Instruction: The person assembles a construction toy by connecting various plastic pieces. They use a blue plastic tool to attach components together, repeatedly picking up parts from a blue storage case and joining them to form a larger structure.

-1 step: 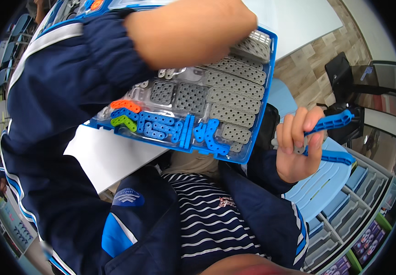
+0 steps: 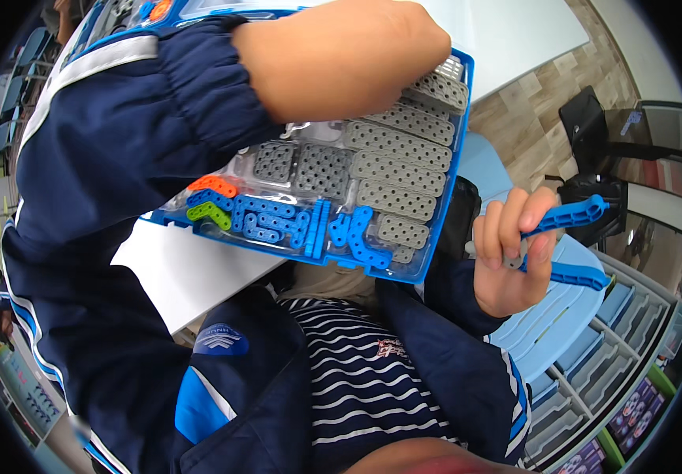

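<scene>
Currently a picking step, as far as I can judge: the left hand is bent over the far right corner of the blue case, just by the stacked grey beams. Fingertips hidden behind the wrist, so can't tell if it's gripping anything. Right hand is well apart from it, off the case's right side, fingers closed on a blue forked piece: two blue arms sticking out to the right, spread apart, a grey connector between thumb and fingers. Whether the arms actually join there: covered by the fingers. It hangs in the air over a light blue chair, touching nothing but the hand as far as I see. Case is well stocked: flat grey beams on the right, dark grey plate mid, small blue angled part near the front edge. Next move, my read, calls for a clean pinch on one part without dragging neighbours, with the right grip kept firm so the forked piece doesn't twist.
</scene>
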Demonstrator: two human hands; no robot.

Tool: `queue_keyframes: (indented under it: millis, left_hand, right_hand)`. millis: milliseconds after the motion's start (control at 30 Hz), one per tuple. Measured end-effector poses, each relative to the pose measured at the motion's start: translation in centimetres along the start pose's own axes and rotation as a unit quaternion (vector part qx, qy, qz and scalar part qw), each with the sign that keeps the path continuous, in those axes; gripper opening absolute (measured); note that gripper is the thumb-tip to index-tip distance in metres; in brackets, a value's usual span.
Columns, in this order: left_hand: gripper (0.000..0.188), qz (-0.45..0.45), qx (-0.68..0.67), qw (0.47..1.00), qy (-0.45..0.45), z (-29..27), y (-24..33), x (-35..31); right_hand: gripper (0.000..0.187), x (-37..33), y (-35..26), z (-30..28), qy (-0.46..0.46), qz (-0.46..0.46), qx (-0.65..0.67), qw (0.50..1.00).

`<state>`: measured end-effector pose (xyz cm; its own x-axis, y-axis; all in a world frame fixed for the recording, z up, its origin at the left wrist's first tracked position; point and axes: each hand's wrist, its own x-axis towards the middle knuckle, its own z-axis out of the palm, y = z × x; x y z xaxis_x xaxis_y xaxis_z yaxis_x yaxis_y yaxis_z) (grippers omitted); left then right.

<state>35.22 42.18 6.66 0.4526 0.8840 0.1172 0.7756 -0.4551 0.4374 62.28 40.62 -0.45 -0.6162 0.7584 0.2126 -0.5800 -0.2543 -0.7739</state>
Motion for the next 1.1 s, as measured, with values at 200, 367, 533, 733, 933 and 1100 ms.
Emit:
queue_keyframes:
  millis: [200, 367, 533, 733, 933, 1100]
  left_hand:
    - [0.018, -0.034, 0.003, 0.991, -0.127, 1.0, -0.8, 2.2]
    - [0.019, -0.032, -0.019, 0.997, -0.074, 1.9, -0.8, 2.6]
    - [0.022, -0.07, -0.001, 0.992, -0.106, 0.6, -0.8, 1.8]
    - [0.024, -0.07, -0.024, 0.99, -0.119, 0.2, -0.1, 1.6]
    - [0.023, -0.105, -0.017, 0.982, -0.154, 0.2, -0.1, 1.8]
    - [0.023, -0.075, 0.02, 0.989, -0.126, 0.2, -0.5, 1.8]
  right_hand:
    - [0.026, 0.0, 0.3, -2.1, 0.045, 0.015, -0.037, 0.998]
    - [0.026, 0.5, 0.7, -2.8, 0.051, 0.022, -0.059, 0.997]
    - [0.025, 0.8, 0.9, -2.8, 0.04, 0.034, -0.085, 0.995]
    - [0.026, 0.7, 1.6, -2.8, 0.077, 0.021, -0.074, 0.994]
    - [0.016, 1.0, 1.9, -2.0, 0.139, -0.028, -0.22, 0.965]
    - [0.02, 2.5, 4.0, -2.0, 0.065, -0.159, -0.5, 0.849]
